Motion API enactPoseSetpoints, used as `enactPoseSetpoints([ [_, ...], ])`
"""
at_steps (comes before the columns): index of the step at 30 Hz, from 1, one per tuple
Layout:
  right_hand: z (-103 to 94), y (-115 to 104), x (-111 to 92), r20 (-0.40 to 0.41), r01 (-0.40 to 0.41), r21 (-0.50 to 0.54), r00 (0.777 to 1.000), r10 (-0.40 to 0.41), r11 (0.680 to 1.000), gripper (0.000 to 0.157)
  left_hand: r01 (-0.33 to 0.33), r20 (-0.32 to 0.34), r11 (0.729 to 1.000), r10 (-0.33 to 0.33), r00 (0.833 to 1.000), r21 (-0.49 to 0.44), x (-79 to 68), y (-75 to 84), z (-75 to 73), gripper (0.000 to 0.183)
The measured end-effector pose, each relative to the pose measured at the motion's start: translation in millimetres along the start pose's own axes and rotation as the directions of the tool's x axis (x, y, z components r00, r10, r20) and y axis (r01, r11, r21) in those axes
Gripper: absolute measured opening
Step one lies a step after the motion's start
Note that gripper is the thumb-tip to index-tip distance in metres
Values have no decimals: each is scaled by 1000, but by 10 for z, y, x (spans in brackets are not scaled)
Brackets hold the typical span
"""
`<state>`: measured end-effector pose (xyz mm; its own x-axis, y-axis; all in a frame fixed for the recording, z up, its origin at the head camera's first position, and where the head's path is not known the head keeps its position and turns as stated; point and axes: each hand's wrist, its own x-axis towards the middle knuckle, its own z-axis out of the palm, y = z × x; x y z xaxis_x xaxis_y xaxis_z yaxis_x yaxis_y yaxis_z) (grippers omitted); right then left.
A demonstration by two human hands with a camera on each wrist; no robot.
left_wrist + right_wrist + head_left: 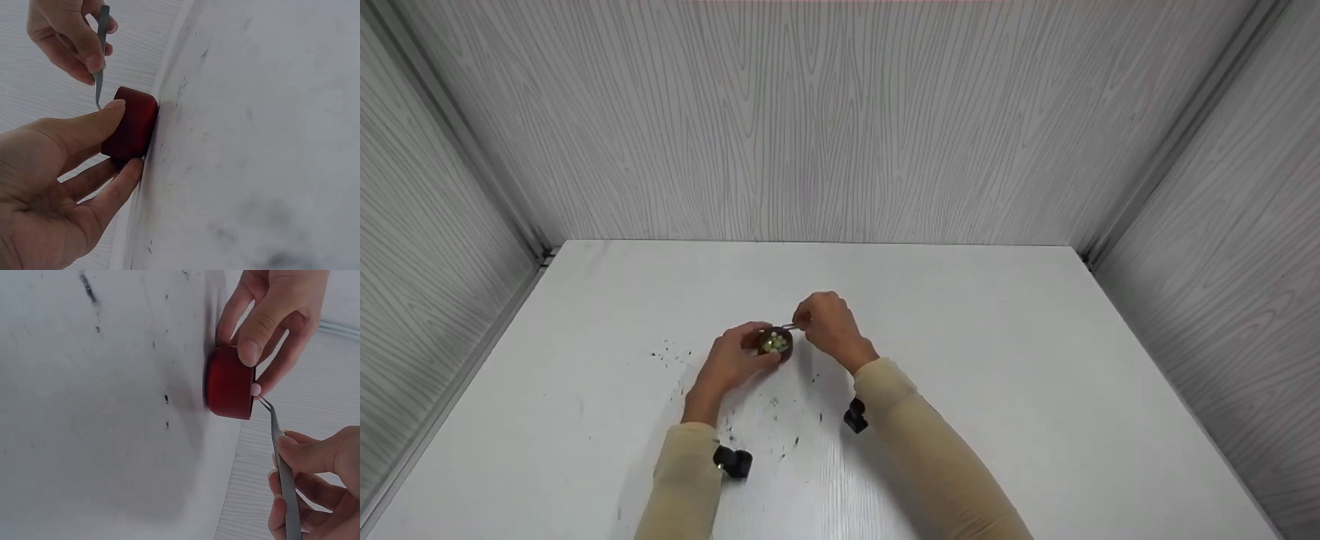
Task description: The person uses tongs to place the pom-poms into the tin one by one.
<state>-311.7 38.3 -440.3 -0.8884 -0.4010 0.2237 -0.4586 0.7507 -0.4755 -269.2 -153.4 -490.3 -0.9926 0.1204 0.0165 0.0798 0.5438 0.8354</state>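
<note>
A small dark red cup [132, 124] stands on the white table, its side smooth and rounded. Around it curl the thumb and fingers of my left hand [733, 357], gripping it from the left. Pale green and yellowish beads [775, 343] lie inside the cup in the head view. My right hand [831, 322] pinches grey bent-tip tweezers [287, 484] between thumb and fingers. Their tips are at the cup's rim, close by a pale pink bead [256, 389]; whether they grip the bead I cannot tell.
Dark specks and smudges [667, 352] mark the white tabletop [997, 360] left of and below the hands. Grey wood-grain panels [810, 127] rise at the back and both sides. A black wrist camera [733, 462] sits at each sleeve.
</note>
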Motion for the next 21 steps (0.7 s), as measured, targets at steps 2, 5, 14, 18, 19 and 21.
enactPoseSetpoints([
  [2,26,14,-2,-4,2,-2,1000,-2,1000,16,-7,-3,1000,7,1000,-2,1,2,3,53],
  [5,34,24,-2,-15,9,5,1000,-9,1000,16,-10,-5,1000,10,1000,-2,4,2,-1,53],
  [14,67,-5,-10,-1,55,-28,998,-55,998,22,-32,-8,999,32,999,-9,-9,-11,-11,53],
  [18,66,11,-36,-7,54,-49,998,-55,997,22,-40,0,999,40,999,2,-17,-19,-5,53],
  [19,57,18,-42,-10,52,-49,999,-53,997,21,-39,-1,999,39,999,1,-18,-17,-4,53],
  [21,31,32,-52,-8,50,-44,999,-50,998,20,-36,-6,999,36,999,-1,-16,-16,-4,53],
])
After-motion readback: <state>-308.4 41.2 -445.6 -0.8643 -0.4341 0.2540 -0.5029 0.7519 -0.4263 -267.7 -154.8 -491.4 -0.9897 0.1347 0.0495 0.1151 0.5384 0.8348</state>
